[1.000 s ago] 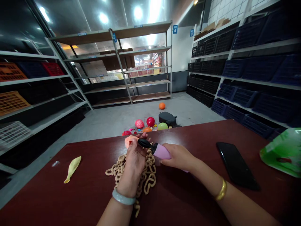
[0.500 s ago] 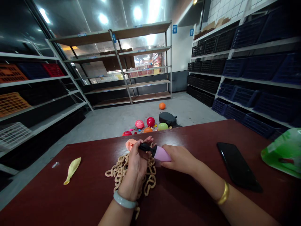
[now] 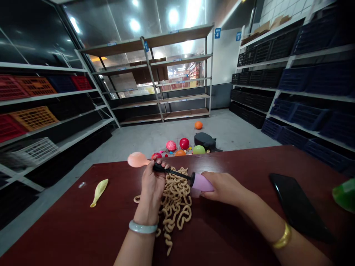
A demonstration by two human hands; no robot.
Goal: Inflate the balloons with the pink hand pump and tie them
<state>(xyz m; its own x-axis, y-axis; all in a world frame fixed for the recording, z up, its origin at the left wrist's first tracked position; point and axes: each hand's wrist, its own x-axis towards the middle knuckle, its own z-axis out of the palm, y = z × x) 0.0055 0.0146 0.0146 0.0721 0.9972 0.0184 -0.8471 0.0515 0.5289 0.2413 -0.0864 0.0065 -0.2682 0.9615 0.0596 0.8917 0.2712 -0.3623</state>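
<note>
My left hand [image 3: 151,183] is closed round the black nozzle end of a hand pump and pinches the neck of a peach balloon [image 3: 138,159], which swells out to the left, partly filled. My right hand [image 3: 222,186] grips the pump's lilac barrel [image 3: 202,182]; a thin black rod shows between barrel and nozzle. Both hands hover over a heap of beige plastic chain links [image 3: 175,201] on the dark red table [image 3: 83,229].
A limp yellow balloon [image 3: 99,191] lies at the table's left. A black phone [image 3: 298,207] lies at the right, with a green bag [image 3: 345,194] at the right edge. On the floor beyond are several inflated balloons [image 3: 184,143] and a dark bag [image 3: 205,140]. Shelving with crates lines the walls.
The pump has been drawn apart, showing its rod, and the peach balloon has swollen out to the left. The camera has turned slightly, shifting the scene to the right.
</note>
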